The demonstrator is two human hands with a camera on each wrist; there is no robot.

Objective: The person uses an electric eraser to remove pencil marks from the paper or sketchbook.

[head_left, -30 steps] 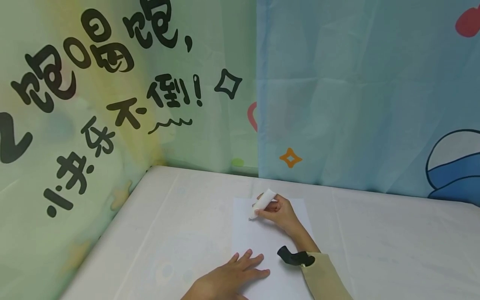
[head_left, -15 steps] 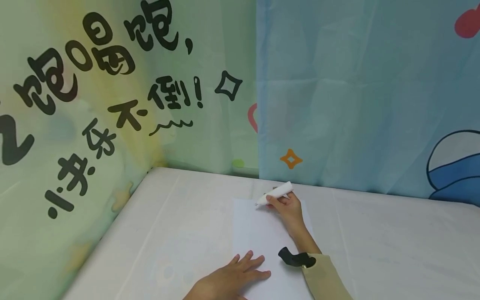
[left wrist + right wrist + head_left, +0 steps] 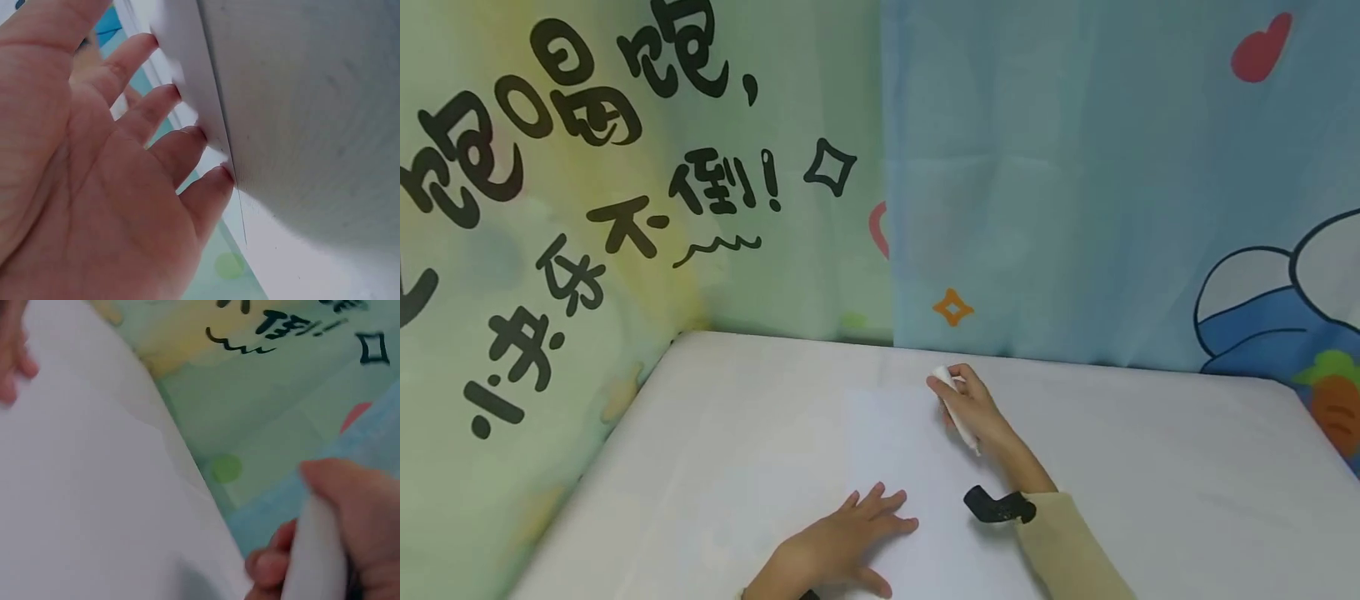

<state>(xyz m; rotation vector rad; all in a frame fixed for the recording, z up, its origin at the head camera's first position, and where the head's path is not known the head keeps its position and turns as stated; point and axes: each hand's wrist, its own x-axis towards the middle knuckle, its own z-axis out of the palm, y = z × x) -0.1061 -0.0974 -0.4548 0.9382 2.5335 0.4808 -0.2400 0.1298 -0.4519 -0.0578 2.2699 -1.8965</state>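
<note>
My right hand holds a thick white tube with a tapered tip above the far right part of a sheet of white paper. The tube's wide end is up by my thumb, and its narrow tip points down toward my wrist. In the right wrist view the white tube stands between thumb and curled fingers, somewhat blurred. My left hand rests on the lower left of the paper with its fingers spread. Seen in the left wrist view, the fingertips of that hand touch the white surface.
A white-covered table lies under the paper. Behind it hangs a blue cloth, and a green and yellow cloth with black lettering borders the left. A black strap sticks out at my right sleeve.
My right hand has turned the tube over: its tip pointed left at the paper and now points down toward my wrist. The head view has swung slightly right. My left hand stays on the paper.
</note>
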